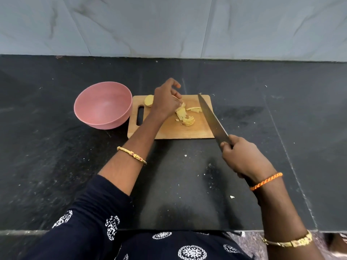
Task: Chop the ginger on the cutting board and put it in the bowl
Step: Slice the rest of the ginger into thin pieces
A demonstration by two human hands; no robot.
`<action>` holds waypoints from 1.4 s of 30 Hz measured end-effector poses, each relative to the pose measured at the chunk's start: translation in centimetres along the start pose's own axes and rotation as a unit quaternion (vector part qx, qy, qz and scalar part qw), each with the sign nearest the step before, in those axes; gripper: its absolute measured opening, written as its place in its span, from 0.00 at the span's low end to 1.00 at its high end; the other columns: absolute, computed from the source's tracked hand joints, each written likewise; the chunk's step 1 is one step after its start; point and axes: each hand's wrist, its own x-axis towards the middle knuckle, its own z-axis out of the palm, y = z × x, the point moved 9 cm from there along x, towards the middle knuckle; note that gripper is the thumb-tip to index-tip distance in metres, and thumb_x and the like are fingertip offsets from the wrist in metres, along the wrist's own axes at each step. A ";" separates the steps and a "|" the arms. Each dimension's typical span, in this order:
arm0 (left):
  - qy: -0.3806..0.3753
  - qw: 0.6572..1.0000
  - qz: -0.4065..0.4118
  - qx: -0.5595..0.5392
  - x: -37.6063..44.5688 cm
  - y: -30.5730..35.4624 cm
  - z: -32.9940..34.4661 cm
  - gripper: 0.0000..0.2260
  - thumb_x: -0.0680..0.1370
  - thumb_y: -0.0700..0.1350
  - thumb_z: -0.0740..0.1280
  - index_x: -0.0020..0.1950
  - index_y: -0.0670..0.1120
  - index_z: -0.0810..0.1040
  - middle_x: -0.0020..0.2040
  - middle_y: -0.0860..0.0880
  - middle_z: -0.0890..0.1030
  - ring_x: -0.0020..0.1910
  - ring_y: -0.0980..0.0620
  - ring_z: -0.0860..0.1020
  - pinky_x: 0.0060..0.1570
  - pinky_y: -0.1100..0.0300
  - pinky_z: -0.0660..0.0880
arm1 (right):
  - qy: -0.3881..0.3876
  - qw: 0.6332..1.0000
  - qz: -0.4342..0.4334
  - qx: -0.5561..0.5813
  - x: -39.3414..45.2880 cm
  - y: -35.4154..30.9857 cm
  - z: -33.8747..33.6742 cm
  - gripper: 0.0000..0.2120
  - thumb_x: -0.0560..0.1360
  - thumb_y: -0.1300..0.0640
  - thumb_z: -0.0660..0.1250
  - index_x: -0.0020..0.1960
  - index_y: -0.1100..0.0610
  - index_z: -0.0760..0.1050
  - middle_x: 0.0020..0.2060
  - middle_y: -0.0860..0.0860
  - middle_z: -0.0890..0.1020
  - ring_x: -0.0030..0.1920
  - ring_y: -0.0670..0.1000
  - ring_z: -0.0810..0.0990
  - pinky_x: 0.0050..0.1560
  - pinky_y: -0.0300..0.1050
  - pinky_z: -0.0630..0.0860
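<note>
Pink bowl point(102, 105) sits left of the left hand point(166, 101), touching the cutting board point(170, 128) edge. A whole ginger chunk point(148, 100) lies just behind the wrist. Left hand loosely curled over the ginger slices point(185, 115), fingertips touching them; firm hold unclear. Right hand point(242, 156) grips the knife point(212, 117), blade angled over the board's right side; handle hidden inside the fist.

The left hand point(166, 102) covers part of the ginger point(181, 113) at mid-frame, so its fingers' hold cannot be told. The knife point(212, 117) handle is hidden inside the right hand point(242, 158). Both elbows are cut off by the lower edge.
</note>
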 end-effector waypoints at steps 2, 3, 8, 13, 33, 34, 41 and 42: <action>0.039 0.999 -0.013 -0.003 -0.6 -1.0 -1.3 0.18 0.69 0.34 0.73 0.56 0.44 0.74 0.44 0.48 0.80 0.39 0.57 0.79 0.36 0.70 0.76 | 0.006 1.000 0.017 -0.002 0.5 0.7 -0.3 0.10 0.79 0.55 0.55 0.54 0.54 0.73 0.38 0.55 0.76 0.35 0.53 0.74 0.36 0.44 0.72; 0.064 0.998 -0.017 -0.011 -1.1 -1.5 -1.8 0.18 0.69 0.35 0.73 0.56 0.44 0.74 0.44 0.49 0.80 0.39 0.58 0.78 0.36 0.72 0.74 | 0.007 1.000 0.025 -0.004 0.6 1.0 -0.3 0.10 0.79 0.55 0.55 0.55 0.54 0.73 0.40 0.56 0.76 0.37 0.54 0.75 0.37 0.45 0.73; 0.154 0.986 -0.036 -0.054 -3.6 -3.6 -2.7 0.13 0.74 0.30 0.63 0.54 0.43 0.75 0.47 0.49 0.79 0.43 0.57 0.77 0.39 0.77 0.72 | 0.011 0.999 0.036 -0.029 0.6 1.0 0.4 0.11 0.79 0.55 0.54 0.57 0.54 0.73 0.43 0.57 0.76 0.44 0.59 0.78 0.49 0.52 0.79; 0.183 0.977 -0.052 -0.097 -4.8 -4.4 -1.8 0.21 0.70 0.26 0.51 0.54 0.42 0.75 0.52 0.46 0.78 0.47 0.54 0.79 0.45 0.73 0.74 | 0.009 0.998 0.003 -0.060 0.0 -0.9 2.0 0.09 0.79 0.53 0.54 0.51 0.54 0.71 0.43 0.57 0.78 0.44 0.62 0.80 0.49 0.57 0.80; -0.005 0.994 -0.105 -0.024 -2.7 -3.3 0.9 0.24 0.76 0.32 0.53 0.72 0.44 0.64 0.69 0.46 0.69 0.54 0.60 0.72 0.50 0.82 0.63 | 0.016 0.993 -0.030 -0.110 1.7 -2.9 1.4 0.12 0.79 0.56 0.55 0.57 0.54 0.73 0.45 0.57 0.79 0.44 0.59 0.80 0.49 0.53 0.79; -0.014 0.993 -0.109 -0.036 -2.4 -3.6 0.8 0.24 0.76 0.32 0.54 0.71 0.44 0.65 0.68 0.46 0.70 0.54 0.61 0.73 0.50 0.81 0.64 | 0.007 0.994 -0.030 -0.108 1.5 -2.6 1.6 0.11 0.79 0.56 0.55 0.57 0.54 0.73 0.45 0.57 0.79 0.44 0.59 0.80 0.49 0.54 0.79; -0.044 0.992 -0.103 -0.057 -1.8 -4.9 -0.9 0.21 0.75 0.29 0.59 0.66 0.44 0.70 0.62 0.47 0.76 0.60 0.55 0.75 0.56 0.66 0.73 | 0.006 0.999 -0.009 -0.032 0.5 -0.2 1.0 0.08 0.80 0.54 0.56 0.54 0.53 0.73 0.36 0.54 0.77 0.34 0.54 0.76 0.41 0.50 0.78; -0.026 0.996 -0.085 -0.023 -2.0 -4.6 -1.2 0.21 0.75 0.29 0.60 0.66 0.43 0.70 0.61 0.46 0.76 0.59 0.54 0.75 0.55 0.68 0.72 | 0.006 1.000 -0.006 -0.025 0.6 0.0 1.0 0.08 0.80 0.54 0.56 0.53 0.54 0.73 0.36 0.54 0.77 0.34 0.53 0.76 0.41 0.50 0.78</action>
